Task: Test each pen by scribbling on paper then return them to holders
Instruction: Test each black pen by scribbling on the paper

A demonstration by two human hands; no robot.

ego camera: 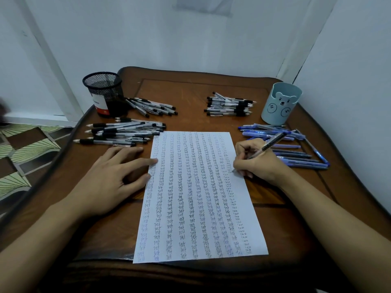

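Pinching pen (273, 141), right hand (258, 163) on paper (190, 208), columns reading "test"

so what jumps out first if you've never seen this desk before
The sheet of paper mid-table, packed with columns of the word "test", strikes first; the right hand writes at its right edge with a pen while the left hand rests on its left edge. Heaped around it lie black pens left and back, blue pens right, beside a black mesh holder and a pale blue bear holder.

Black mesh holder (103, 90), pale blue bear-faced holder (281, 104), brown table (190, 85).
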